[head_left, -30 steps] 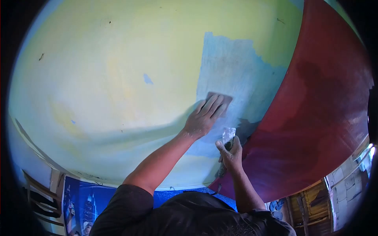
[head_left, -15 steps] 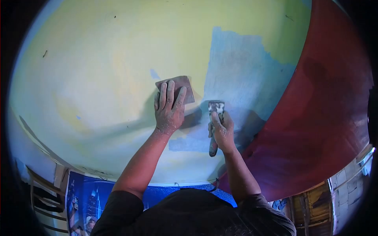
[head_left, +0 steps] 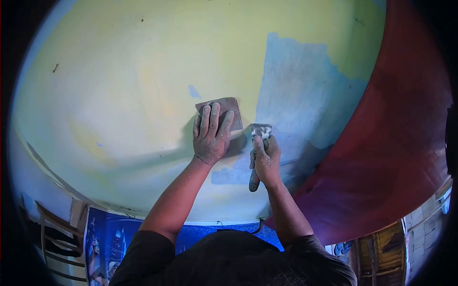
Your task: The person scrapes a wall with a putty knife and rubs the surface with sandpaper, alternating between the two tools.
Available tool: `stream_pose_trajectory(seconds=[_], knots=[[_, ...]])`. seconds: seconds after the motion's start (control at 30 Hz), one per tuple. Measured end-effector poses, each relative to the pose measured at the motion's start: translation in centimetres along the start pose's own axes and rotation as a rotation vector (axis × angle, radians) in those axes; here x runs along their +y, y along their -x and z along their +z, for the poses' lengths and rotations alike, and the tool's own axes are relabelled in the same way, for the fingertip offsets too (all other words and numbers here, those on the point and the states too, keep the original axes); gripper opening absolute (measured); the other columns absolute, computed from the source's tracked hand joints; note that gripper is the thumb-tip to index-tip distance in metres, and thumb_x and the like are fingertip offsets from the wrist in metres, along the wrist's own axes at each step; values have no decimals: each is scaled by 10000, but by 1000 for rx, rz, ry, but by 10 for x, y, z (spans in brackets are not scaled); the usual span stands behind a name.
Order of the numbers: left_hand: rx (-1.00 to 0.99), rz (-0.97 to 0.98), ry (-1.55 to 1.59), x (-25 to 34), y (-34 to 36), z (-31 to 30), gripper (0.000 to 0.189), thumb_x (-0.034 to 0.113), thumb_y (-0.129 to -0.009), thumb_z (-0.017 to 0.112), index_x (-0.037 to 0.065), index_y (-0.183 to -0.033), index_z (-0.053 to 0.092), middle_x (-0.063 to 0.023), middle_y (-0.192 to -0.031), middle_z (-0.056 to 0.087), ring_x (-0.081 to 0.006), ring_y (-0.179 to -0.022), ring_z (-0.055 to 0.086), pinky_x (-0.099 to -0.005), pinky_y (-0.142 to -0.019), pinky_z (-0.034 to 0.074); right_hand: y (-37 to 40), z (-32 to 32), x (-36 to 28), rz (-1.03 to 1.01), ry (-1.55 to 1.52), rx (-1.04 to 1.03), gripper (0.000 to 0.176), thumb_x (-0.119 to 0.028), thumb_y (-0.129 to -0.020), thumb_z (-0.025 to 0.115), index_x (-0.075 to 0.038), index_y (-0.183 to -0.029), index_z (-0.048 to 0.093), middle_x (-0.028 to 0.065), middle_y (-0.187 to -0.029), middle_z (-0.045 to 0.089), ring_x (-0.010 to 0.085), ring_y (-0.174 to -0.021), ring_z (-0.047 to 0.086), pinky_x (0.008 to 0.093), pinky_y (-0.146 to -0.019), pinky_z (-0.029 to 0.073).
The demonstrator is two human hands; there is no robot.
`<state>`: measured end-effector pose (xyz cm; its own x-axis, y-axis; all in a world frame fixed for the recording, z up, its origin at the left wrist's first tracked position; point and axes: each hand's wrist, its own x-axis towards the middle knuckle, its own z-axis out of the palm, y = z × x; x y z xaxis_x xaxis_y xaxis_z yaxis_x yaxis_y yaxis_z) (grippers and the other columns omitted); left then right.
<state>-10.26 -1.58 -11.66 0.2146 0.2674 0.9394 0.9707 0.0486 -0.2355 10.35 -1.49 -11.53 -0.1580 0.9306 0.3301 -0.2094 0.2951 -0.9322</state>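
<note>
My left hand (head_left: pixel 212 140) lies with fingers stretched over a brown sheet of sandpaper (head_left: pixel 234 115), pressing it flat against the yellowish painted surface (head_left: pixel 157 62). Pale dust coats the fingers and wrist. Just to the right, my right hand (head_left: pixel 267 159) grips a putty knife (head_left: pixel 261 129), blade up, thumb along its lower face. White smears mark the blade, and the dark handle sticks out below the fist. Behind the knife lies a light blue patch (head_left: pixel 298 81), with ragged upper edges, on the same surface.
A dark red sheet (head_left: pixel 377 157) curves along the right side. Below hangs a blue printed banner (head_left: pixel 109 238). Wooden slats (head_left: pixel 59 252) stand at lower left, a wooden frame (head_left: pixel 381 250) at lower right. A small hook (head_left: pixel 56 67) protrudes at far left.
The view has shifted slightly, moving the surface rightward in the picture. My right hand with the putty knife is a little closer to my left hand, which still presses the sandpaper.
</note>
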Motion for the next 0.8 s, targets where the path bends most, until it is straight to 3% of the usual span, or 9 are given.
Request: stream_pose_trajectory(seconds=[0.8], knots=[[-50, 9, 42, -2, 2, 1, 501, 283, -1079, 579, 212, -1570, 645, -225, -1722, 472, -433, -1608, 411, -618, -1295, 267, -9, 6, -6, -38, -3, 49, 269, -273, -1162, 610, -43, -1041, 538, 28, -698, 564, 108, -502, 517, 300, -445, 452]])
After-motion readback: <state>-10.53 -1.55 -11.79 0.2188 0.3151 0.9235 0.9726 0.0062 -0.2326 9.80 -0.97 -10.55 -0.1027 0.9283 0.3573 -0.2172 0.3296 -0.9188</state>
